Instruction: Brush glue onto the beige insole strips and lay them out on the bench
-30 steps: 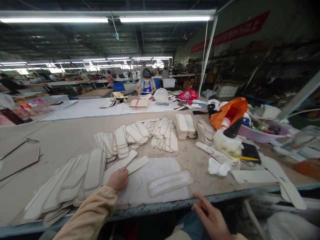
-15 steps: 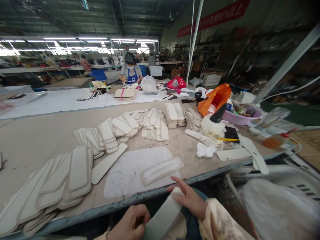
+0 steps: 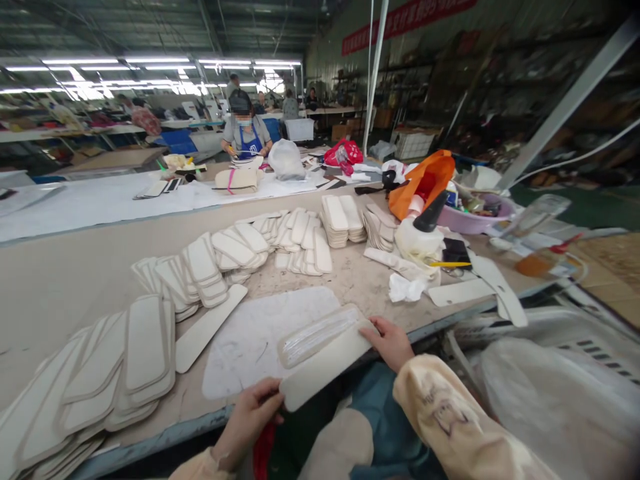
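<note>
Head camera is showing the left hand [image 3: 255,408] pinching the left end of a long pale strip [image 3: 325,365]. The right hand [image 3: 393,341] is gripping its right end, over the near table [image 3: 75,280] edge, just beside the clear tray [image 3: 315,333]. Laying it flat is calling for level ends.

Free white mat [image 3: 260,333] beside strip stacks [image 3: 200,267]

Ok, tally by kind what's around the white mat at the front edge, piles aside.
Cream strips: 2, the held strip in left hand and right hand, and the loose strip left of the mat.
Clear plastic tray: 1
White mat: 1
Total: 4
</note>
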Demonstrator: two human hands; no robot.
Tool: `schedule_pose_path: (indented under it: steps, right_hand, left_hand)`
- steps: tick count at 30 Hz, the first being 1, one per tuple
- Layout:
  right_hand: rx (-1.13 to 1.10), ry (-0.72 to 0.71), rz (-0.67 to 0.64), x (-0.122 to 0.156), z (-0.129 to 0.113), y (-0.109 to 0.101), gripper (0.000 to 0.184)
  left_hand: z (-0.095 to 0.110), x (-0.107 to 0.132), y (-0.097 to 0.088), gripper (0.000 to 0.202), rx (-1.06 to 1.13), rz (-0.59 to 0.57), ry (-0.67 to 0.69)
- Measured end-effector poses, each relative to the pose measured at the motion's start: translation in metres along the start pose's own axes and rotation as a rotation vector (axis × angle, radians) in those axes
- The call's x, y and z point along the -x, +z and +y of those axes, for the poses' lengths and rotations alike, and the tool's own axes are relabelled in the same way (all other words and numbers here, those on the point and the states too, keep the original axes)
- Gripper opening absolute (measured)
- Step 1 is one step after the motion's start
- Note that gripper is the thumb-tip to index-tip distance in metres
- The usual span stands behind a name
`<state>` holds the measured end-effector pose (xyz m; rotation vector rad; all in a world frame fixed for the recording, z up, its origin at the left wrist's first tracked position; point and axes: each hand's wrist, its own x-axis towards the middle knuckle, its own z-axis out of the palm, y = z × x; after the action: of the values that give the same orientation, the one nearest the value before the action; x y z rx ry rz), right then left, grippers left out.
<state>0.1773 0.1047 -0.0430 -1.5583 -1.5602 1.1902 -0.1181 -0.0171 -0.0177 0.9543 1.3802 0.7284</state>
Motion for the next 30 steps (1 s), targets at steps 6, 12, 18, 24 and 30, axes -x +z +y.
schedule_pose_path:
  steps: [6, 12, 18, 24, 30]
  right_hand:
    - [0.355, -0.115, 0.063, -0.042, -0.008, 0.004, 0.029]
    - [0.454, -0.127, 0.155, -0.064, -0.004, 0.014, 0.03]
    - [0.48, -0.15, 0.159, -0.072, 0.007, 0.017, 0.029]
    - [0.557, -0.101, 0.143, -0.069, 0.006, 0.018, 0.03]
    - [0.58, -0.057, 0.162, -0.069, 0.005, 0.019, 0.032]
  left_hand:
    - [0.017, -0.056, -0.012, 0.022, -0.293, 0.339, 0.048]
    - [0.013, -0.078, -0.012, 0.023, -0.603, 0.43, 0.026]
    - [0.01, -0.079, -0.012, 0.021, -0.669, 0.438, 0.016]
    - [0.01, -0.082, -0.013, 0.021, -0.705, 0.41, 0.02]
    - [0.012, -0.083, -0.013, 0.02, -0.737, 0.395, -0.013]
